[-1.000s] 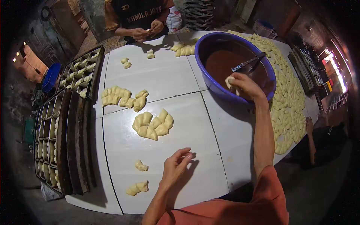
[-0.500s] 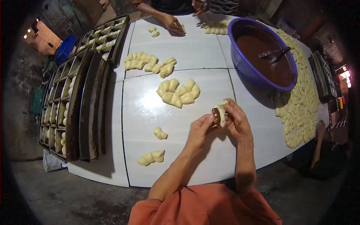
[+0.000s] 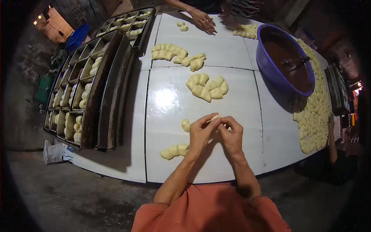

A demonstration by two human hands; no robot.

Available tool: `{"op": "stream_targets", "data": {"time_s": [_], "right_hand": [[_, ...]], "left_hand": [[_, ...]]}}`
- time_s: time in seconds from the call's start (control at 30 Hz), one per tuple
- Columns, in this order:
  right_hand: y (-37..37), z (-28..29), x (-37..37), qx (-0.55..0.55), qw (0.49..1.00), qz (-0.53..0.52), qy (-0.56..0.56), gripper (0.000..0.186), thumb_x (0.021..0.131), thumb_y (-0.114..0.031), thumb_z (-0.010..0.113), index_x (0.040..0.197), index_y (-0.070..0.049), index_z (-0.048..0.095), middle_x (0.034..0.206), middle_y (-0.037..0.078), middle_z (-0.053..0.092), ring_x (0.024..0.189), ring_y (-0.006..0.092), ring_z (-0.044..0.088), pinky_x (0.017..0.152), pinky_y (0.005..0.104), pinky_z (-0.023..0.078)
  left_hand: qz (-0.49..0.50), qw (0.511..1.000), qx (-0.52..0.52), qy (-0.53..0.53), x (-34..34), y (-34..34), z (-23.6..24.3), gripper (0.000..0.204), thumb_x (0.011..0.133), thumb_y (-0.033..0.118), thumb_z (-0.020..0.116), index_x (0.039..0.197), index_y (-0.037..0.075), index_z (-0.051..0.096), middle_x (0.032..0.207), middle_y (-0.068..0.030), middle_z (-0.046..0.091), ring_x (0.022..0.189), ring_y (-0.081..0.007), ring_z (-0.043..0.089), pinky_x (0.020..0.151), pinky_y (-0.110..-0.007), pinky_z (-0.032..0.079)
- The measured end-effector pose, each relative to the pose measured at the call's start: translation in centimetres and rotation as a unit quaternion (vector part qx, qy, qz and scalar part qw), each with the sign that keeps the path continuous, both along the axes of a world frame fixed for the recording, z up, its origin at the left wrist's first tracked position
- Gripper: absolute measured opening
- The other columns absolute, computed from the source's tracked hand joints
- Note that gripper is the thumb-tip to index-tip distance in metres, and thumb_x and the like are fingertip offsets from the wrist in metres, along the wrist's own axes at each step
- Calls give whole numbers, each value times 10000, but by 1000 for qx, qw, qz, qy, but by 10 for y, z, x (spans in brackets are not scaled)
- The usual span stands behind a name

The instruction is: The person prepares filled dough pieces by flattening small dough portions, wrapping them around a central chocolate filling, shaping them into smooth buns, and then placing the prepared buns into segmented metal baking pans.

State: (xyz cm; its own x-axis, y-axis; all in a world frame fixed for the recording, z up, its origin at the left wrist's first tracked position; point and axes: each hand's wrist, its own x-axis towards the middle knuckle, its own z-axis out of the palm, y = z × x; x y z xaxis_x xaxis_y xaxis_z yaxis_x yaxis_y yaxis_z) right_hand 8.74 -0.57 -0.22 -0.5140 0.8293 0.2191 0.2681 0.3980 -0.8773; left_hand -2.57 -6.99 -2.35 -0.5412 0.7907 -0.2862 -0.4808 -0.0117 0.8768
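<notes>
Above the near middle of the white table, my left hand (image 3: pixel 201 133) and my right hand (image 3: pixel 231 133) meet with fingertips pinched together. A small piece of pale dough (image 3: pixel 216 117) shows between them; most of it is hidden by the fingers. Just left of my left hand lies a small dough lump (image 3: pixel 186 125), and nearer to me a short row of dough pieces (image 3: pixel 174 151), partly covered by my wrist. Farther off sit a joined cluster of dough pieces (image 3: pixel 206 87) and another dough row (image 3: pixel 170 51).
A purple basin (image 3: pixel 266 69) of brown filling (image 3: pixel 299 79), with a utensil (image 3: pixel 295 62) in it, stands right. Behind it spreads a mass of dough pieces (image 3: pixel 315 123). Dough-filled metal tins (image 3: pixel 101 83) line the left. A co-worker's hand (image 3: pixel 203 21) rests at the far edge.
The dough around the brown filling has been closed up between my fingers, and the filling no longer shows. My view has shifted left. The co-worker's far hand has let go of its dough and lies flat.
</notes>
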Motion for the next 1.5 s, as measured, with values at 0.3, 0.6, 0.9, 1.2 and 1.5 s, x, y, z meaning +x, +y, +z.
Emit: {"op": "stream_targets", "data": {"time_s": [0.3,0.6,0.9,1.2,1.5], "right_hand": [[-12,7,5,-138,978,115,101,239,906,-73,702,1135,-7,676,1153,110,616,945,153,613,724,259,585],[-18,-18,-6,39,990,-13,132,194,930,-85,688,1098,-42,600,1057,120,644,882,199,640,736,316,527],[-18,-8,4,-7,998,-47,37,231,879,-102,738,1084,-29,662,952,133,684,795,267,677,708,344,551],[-28,-20,35,95,977,71,-179,212,872,-179,728,1022,-33,695,974,129,697,898,307,647,781,408,495],[-77,-11,-22,116,962,156,-191,399,830,-284,745,1142,-59,639,1140,117,629,1043,292,586,873,428,439]], "left_hand": [[-129,987,-48,-81,-33,-11,35,308,923,210,730,1143,-4,704,912,-45,714,790,-95,654,689,-229,537],[-179,984,14,-11,-29,-21,30,267,957,157,660,1162,-14,662,1065,-100,681,909,-150,668,755,-288,580],[-154,986,-56,13,-18,-28,19,274,972,219,653,1097,-18,709,878,-34,691,742,-80,613,632,-231,498],[-164,890,-208,372,-34,-63,37,403,1022,313,529,1270,11,630,862,-185,708,813,-366,687,740,-424,524],[-189,817,-173,516,-69,-142,26,757,809,140,774,1481,63,434,1174,-176,655,1060,-334,610,944,-444,443]]}}
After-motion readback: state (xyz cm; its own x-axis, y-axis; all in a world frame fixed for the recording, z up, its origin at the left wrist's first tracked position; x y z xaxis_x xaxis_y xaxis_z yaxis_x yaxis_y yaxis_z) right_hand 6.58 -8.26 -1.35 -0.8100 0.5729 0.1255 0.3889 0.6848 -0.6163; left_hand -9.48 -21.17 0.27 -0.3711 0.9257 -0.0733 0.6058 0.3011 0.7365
